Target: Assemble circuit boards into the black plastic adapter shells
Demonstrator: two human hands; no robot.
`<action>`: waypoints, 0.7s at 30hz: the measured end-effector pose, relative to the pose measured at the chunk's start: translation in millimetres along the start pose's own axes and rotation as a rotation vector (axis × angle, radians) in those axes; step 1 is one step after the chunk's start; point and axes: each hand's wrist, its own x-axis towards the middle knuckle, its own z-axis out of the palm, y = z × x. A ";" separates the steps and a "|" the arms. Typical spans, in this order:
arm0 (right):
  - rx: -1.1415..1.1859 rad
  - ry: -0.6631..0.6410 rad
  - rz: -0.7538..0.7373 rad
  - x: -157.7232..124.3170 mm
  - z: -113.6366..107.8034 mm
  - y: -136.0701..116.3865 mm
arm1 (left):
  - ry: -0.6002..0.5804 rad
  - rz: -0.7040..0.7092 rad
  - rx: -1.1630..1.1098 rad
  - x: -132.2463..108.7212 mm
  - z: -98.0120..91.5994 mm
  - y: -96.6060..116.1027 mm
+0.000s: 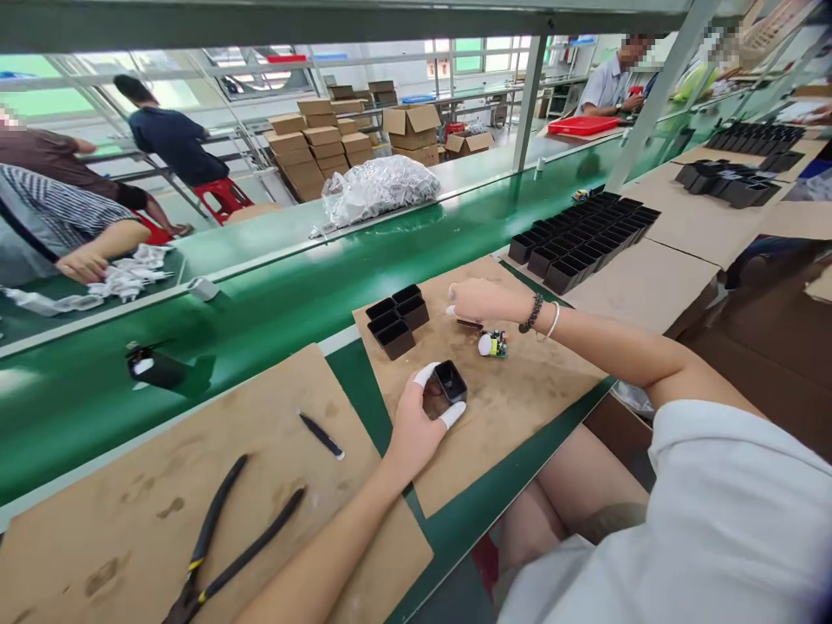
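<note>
My left hand (416, 433), with white finger covers, is closed round a small black open-topped plastic case (451, 381), thumb and finger on opposite sides. My right hand (490, 302) hovers over the cardboard sheet (520, 390) with its fingers curled. What it holds, if anything, I cannot make out. A dark piece (469, 325) shows just below it, partly hidden. Close by lies a small circuit board (494, 344) with a white disc and yellow and green parts. Behind my left hand stands a small group of black cases (396, 321).
Pliers (214, 537) with black handles and tweezers (321, 435) lie on the left cardboard. A green conveyor belt (292, 303) runs behind, carrying a black case (156, 368). Rows of black cases (585, 238) stand to the right. A co-worker's hand (84, 263) touches white parts.
</note>
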 end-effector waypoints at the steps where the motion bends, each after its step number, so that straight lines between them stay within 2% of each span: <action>1: -0.050 0.021 0.041 -7.6 -0.9 -2.9 | -0.003 0.004 0.000 0.3 -0.2 0.7; 5: -0.159 -0.026 0.124 -51.8 -7.5 0.1 | -0.023 0.013 0.016 1.9 -0.3 4.1; 8: -0.182 -0.070 0.169 -77.0 -1.6 7.2 | -0.018 0.015 0.035 3.1 0.2 5.5; 10: -0.164 -0.070 0.180 -82.3 6.4 8.4 | -0.014 0.017 0.036 3.4 0.4 5.7; 14: -0.061 -0.040 0.190 -73.5 11.8 5.3 | -0.006 0.030 -0.004 3.2 -0.8 6.4; 18: 0.115 -0.039 0.194 -72.6 3.3 6.0 | 0.011 0.068 -0.057 3.1 -2.4 7.1; 19: 0.229 -0.040 0.183 -77.0 4.1 6.2 | 0.014 0.074 -0.064 3.2 -2.5 6.9; 21: 0.615 -0.023 0.140 -90.8 13.8 5.2 | 0.024 0.091 -0.077 3.3 -2.2 6.0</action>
